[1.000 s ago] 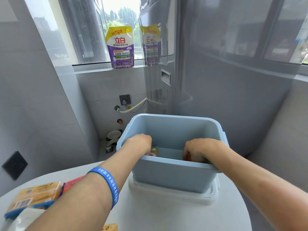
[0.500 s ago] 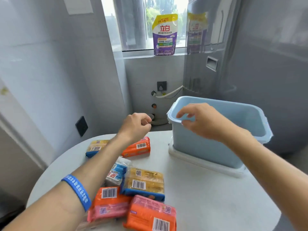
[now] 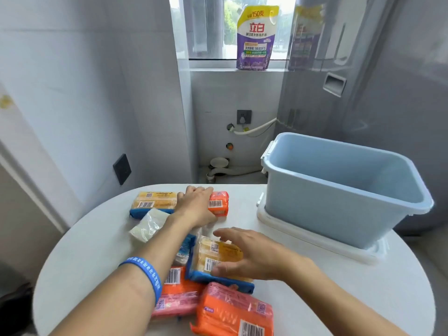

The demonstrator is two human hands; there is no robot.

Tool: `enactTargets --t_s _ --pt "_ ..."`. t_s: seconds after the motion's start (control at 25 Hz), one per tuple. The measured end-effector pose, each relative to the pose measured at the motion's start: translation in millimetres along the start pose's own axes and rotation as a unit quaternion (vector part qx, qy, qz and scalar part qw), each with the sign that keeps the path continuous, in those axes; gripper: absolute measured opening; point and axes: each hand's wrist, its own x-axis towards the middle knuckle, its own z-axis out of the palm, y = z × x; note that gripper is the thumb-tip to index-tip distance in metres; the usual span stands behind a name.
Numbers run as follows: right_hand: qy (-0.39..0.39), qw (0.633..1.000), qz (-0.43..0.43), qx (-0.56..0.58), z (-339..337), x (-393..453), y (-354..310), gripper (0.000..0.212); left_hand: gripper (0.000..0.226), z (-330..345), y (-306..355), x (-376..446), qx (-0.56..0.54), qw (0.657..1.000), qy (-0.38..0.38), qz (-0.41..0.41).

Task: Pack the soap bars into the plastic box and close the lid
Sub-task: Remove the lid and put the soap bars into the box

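Now both hands have left the box (image 3: 339, 204): left hand (image 3: 196, 207) grips an orange soap (image 3: 219, 203), right hand (image 3: 244, 255) spread over a yellow soap (image 3: 218, 251).

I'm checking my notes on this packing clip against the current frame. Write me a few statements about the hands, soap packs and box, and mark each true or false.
1. The left hand rests on an orange soap pack at the far side of the table. True.
2. The right hand is inside the blue box. False: it is over a yellow soap pack on the table.
3. The box stands on its white lid. True.
4. The left wrist is bare. False: it wears a blue wristband.
5. The detergent pouch lies on the table. False: it stands on the windowsill.
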Motion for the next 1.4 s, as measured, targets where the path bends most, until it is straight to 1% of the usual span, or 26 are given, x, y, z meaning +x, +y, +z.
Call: enactTargets --t_s 0.12,0.2,0.24,0.32,0.36,0.4,0.44,0.48,0.52,0.56,0.6,0.64,0.68,0.72,0.76,0.8,0.88,0.92,1.04,1.08,1.12,1.16,1.24,1.32,1.36,1.4 --pt "-0.041 0.998 -0.004 0.037 1 0 4 0.083 0.067 5 1 12 0.02 0.999 0.025 -0.025" --pt "-0.026 0.998 0.008 0.062 2 -1 7 0.081 0.066 8 1 15 0.012 0.999 0.038 -0.035" --pt "-0.015 0.997 0.02 0.076 2 -1 9 0.079 0.066 8 1 14 -0.011 0.998 0.051 -0.034" --pt "-0.017 0.995 0.036 0.09 0 -3 11 0.077 0.061 -2 3 9 -0.127 0.988 0.085 -0.029" --pt "-0.028 0.995 0.038 0.082 0 -4 11 0.079 0.059 -8 3 8 -0.216 0.971 0.1 -0.032" --pt "-0.037 0.997 0.038 0.061 0 -5 12 0.083 0.058 -17 3 6 -0.317 0.942 0.102 -0.044" --pt "-0.031 0.998 0.036 0.032 2 -6 13 0.088 0.059 -26 4 3 -0.433 0.894 0.09 -0.066" --pt "-0.012 0.999 0.035 0.019 2 -7 14 0.089 0.064 -34 5 -1 -0.549 0.828 0.066 -0.092" --pt "0.018 0.998 0.04 0.048 2 -9 16 0.086 0.068 -40 5 -6 -0.642 0.757 0.035 -0.115" --pt "0.048 0.989 0.051 0.13 -1 -13 15 0.079 0.067 -46 7 -14 -0.719 0.684 0.001 -0.121" --pt "0.081 0.962 0.063 0.252 -7 -17 15 0.07 0.062 -52 9 -20 -0.781 0.613 -0.033 -0.113" --pt "0.105 0.906 0.072 0.404 -15 -23 14 0.064 0.059 -58 13 -26 -0.82 0.561 -0.056 -0.102" --pt "0.113 0.822 0.071 0.554 -25 -29 14 0.06 0.056 -64 18 -33 -0.837 0.535 -0.072 -0.086" --pt "0.111 0.736 0.059 0.665 -33 -36 14 0.056 0.053 -69 25 -39 -0.84 0.533 -0.076 -0.073" --pt "0.122 0.688 0.051 0.714 -41 -44 13 0.053 0.047 -73 32 -45 -0.836 0.54 -0.076 -0.062" --pt "0.139 0.674 0.046 0.725 -48 -54 12 0.054 0.041 -76 43 -51 -0.829 0.552 -0.075 -0.055" --pt "0.184 0.68 0.039 0.708 -61 -72 9 0.054 0.035 -83 61 -60 -0.813 0.575 -0.075 -0.047" --pt "0.213 0.675 0.036 0.705 -70 -79 12 0.053 0.033 -88 70 -63 -0.808 0.583 -0.073 -0.041" --pt "0.305 0.637 0.0 0.708 -114 -102 25 0.039 0.026 -108 93 -65 -0.791 0.608 -0.066 -0.016" --pt "0.349 0.631 0.011 0.693 -132 -107 36 0.032 0.026 -117 102 -62 -0.78 0.622 -0.066 -0.003" --pt "0.382 0.636 0.039 0.669 -151 -111 45 0.028 0.025 -124 113 -55 -0.764 0.642 -0.061 0.009" --pt "0.411 0.654 0.083 0.629 -168 -110 59 0.032 0.023 -132 125 -46 -0.742 0.669 -0.045 0.016" --pt "0.42 0.72 0.198 0.516 -192 -101 86 0.047 0.019 -140 148 -17 -0.675 0.737 0.021 0.027" --pt "0.372 0.789 0.277 0.402 -207 -87 112 0.043 0.025 -139 172 22 -0.556 0.828 0.054 0.038" --pt "0.336 0.817 0.311 0.351 -206 -79 119 0.038 0.033 -135 181 37 -0.466 0.883 0.051 0.037" --pt "0.298 0.836 0.335 0.315 -203 -70 127 0.033 0.044 -129 189 49 -0.368 0.928 0.042 0.032"
